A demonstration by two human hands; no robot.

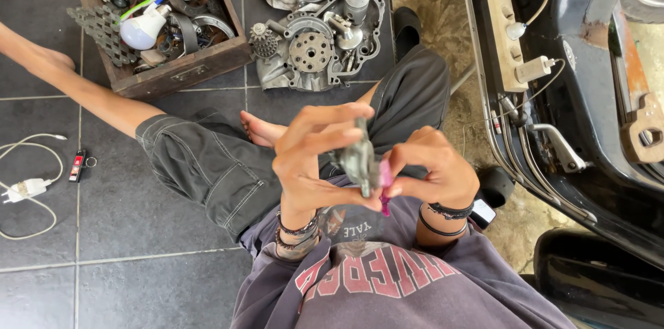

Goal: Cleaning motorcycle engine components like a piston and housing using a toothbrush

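Left hand [304, 163] pinches grey metal part [357, 159]; right hand [432, 170] pinches pink tool [385, 177] against it. Engine cover [315, 49], wooden box [183, 69] on floor [138, 232].

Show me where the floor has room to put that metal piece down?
Bare tile lies between the white charger cable and the person's knee, down to the lower left. Up top it's crowded: wooden box and engine cover sit close together.
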